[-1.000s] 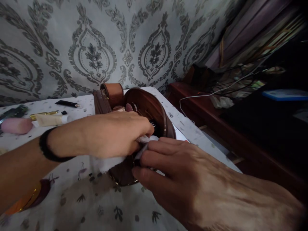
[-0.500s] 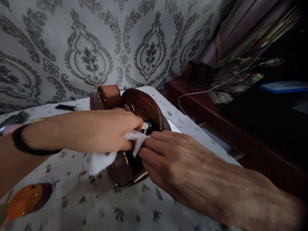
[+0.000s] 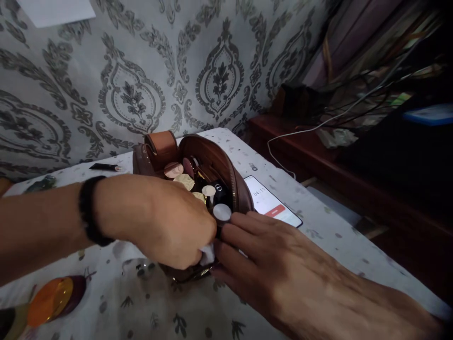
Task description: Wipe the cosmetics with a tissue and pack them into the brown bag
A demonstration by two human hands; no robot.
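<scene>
A brown leather bag point(image 3: 243, 196) stands unzipped on the table, its tan lining showing. Inside are several bottles and jars with gold and silver lids, among them a round silver cap point(image 3: 222, 212), and a black item point(image 3: 220, 190). My left hand point(image 3: 166, 219) is closed on a bunched white cloth point(image 3: 207, 255) at the bag's front opening; its fingertips are hidden. My right hand point(image 3: 258, 250) curls its fingers over the bag's front right edge, close to the silver cap and the cloth. What lies under those fingers is partly hidden.
A lit phone point(image 3: 272, 203) lies right of the bag. An orange-topped round container point(image 3: 53, 300) is at front left, and a slim black item point(image 3: 104, 167) lies behind my left wrist. A dark red ledge point(image 3: 304, 156) with a white cable borders the right side.
My left hand has moved down toward the bag's front with the cloth, uncovering the lids inside. My right hand has shifted slightly down, and more of the phone shows.
</scene>
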